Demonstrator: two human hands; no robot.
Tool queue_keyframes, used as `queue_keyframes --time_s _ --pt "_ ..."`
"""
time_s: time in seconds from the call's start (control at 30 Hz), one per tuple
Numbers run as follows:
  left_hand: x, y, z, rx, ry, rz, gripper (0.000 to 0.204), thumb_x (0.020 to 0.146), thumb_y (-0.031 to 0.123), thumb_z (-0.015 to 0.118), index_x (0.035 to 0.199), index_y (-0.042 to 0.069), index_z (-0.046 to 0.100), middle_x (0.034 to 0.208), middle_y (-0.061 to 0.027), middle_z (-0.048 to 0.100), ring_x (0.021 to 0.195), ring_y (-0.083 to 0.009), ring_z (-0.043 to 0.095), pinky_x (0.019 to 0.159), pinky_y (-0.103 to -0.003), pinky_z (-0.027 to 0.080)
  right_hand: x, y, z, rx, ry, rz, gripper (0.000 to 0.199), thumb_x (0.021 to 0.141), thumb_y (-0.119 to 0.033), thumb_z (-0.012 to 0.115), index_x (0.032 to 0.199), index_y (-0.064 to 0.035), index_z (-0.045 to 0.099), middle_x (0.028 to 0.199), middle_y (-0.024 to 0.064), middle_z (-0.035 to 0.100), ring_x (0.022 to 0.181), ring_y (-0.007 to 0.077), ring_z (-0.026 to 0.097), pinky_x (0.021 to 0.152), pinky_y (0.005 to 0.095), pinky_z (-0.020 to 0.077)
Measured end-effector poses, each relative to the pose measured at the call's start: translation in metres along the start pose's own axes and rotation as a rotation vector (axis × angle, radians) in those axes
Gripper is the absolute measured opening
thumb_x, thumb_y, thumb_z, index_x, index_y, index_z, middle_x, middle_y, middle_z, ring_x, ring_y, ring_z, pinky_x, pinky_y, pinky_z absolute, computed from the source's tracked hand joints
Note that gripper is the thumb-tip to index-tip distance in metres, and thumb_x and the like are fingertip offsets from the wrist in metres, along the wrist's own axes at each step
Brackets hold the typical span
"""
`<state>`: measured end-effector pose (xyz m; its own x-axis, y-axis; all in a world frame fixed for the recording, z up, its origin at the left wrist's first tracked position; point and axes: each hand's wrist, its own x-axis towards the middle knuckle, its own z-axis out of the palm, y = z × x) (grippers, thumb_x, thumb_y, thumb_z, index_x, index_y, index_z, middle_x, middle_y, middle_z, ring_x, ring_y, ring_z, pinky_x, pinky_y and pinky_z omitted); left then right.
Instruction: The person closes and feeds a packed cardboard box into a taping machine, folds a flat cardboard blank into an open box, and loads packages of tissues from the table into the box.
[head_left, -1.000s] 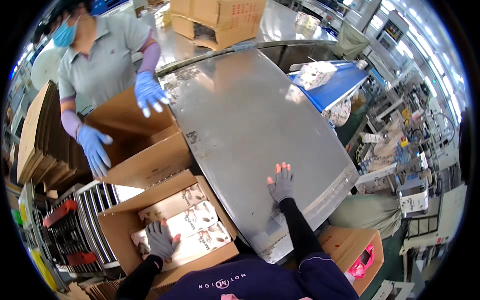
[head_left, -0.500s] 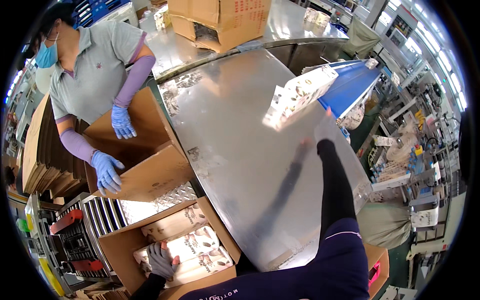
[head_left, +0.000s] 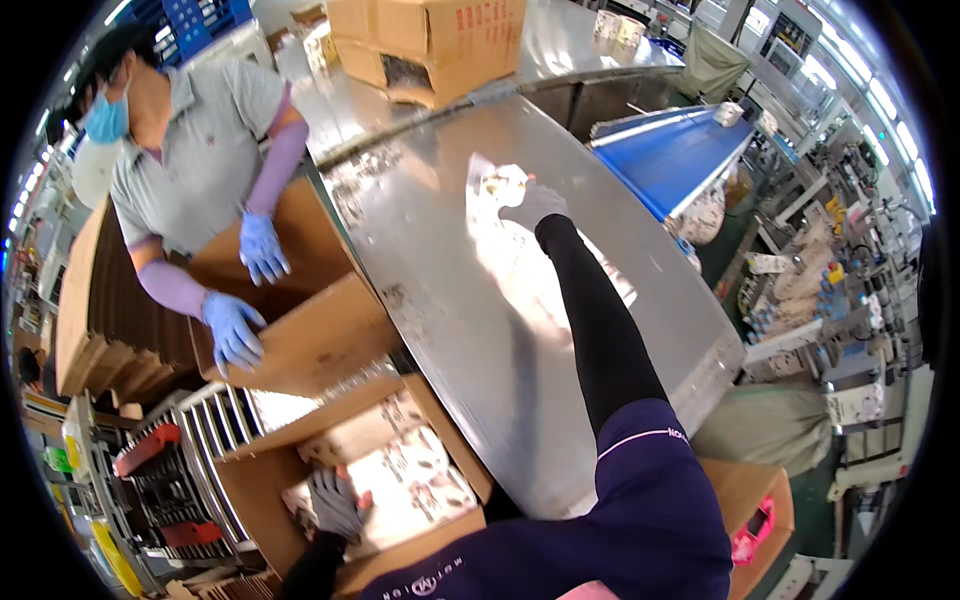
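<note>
Clasping white pack (head_left: 520, 265) between table (head_left: 430, 270) edges, right grip (head_left: 538, 205) closed, room leftward, left grip (head_left: 336, 503) inside carton (head_left: 250, 490), hold unclear

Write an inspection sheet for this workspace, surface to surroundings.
Surface: metal table, worn patches near its left edge.
Work items: printed packs inside an open carton; one blurred pack at the table.
Clutter: flattened cartons stacked at left; pink item in a lower-right box.
Left grip: gloved, on the printed packs.
Right grip: gloved, at the blurred pack's far end; hold unclear.
Cables: none clear.
Surroundings: co-worker in blue gloves at another carton; blue conveyor belt.
</note>
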<state>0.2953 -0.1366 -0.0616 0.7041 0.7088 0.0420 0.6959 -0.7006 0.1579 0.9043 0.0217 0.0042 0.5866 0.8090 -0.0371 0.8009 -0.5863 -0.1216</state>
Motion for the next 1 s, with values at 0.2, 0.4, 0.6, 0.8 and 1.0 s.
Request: queue_keyframes --time_s 0.2,0.4,0.6,0.8,1.0 --pt "-0.003 0.004 -0.003 0.072 -0.026 -0.027 0.061 0.084 0.043 0.05 0.12 -0.007 0.047 0.097 -0.0201 0.049 0.095 -0.0339 0.045 0.088 -0.047 0.034 -0.177 0.026 0.002 0.156 0.043 0.118 0.107 0.061 -0.049 0.073 0.139 0.0084 0.027 0.119 0.0233 0.058 0.108 0.0376 0.059 0.089 0.0363 0.0488" --pt "0.008 0.008 -0.008 0.183 -0.068 0.012 0.06 0.09 0.047 0.043 0.12 -0.004 0.05 0.098 -0.0154 0.053 0.095 -0.0294 0.048 0.088 -0.045 0.035 -0.235 0.118 0.018 0.872 -0.137 -0.04 0.057 0.07 -0.026 0.073 0.112 0.0068 0.055 0.092 0.0161 0.067 0.079 0.0162 0.064 0.07 0.0313 0.052" --pt "0.002 0.0 -0.002 0.104 0.052 0.043 0.057 0.089 0.045 0.045 0.117 -0.003 0.05 0.092 -0.0119 0.052 0.087 -0.0267 0.047 0.082 -0.04 0.037 -0.346 -0.08 -0.098 0.984 0.336 -0.654 0.065 0.066 -0.02 0.08 0.12 0.001 0.049 0.104 0.0138 0.063 0.094 0.023 0.065 0.077 0.0329 0.0541" --pt "-0.011 0.01 0.001 0.196 -0.051 -0.006 0.063 0.088 0.046 0.046 0.122 -0.008 0.048 0.129 -0.028 0.045 0.122 -0.0404 0.04 0.102 -0.05 0.03 -0.33 -0.234 -0.019 0.459 -0.193 -1.181 0.068 0.067 -0.031 0.076 0.123 -0.0013 0.051 0.104 0.0149 0.059 0.104 0.0326 0.056 0.089 0.0371 0.0466" --pt "-0.043 0.009 -0.145 0.135 0.188 -0.32 0.066 0.081 0.033 0.065 0.131 -0.004 0.043 0.133 -0.0209 0.048 0.123 -0.0343 0.044 0.101 -0.045 0.034 -0.318 -0.244 0.111 0.515 -0.37 -1.162 0.072 0.082 -0.046 0.065 0.133 -0.0012 0.04 0.13 0.0234 0.047 0.121 0.0385 0.045 0.103 0.0438 0.0367"
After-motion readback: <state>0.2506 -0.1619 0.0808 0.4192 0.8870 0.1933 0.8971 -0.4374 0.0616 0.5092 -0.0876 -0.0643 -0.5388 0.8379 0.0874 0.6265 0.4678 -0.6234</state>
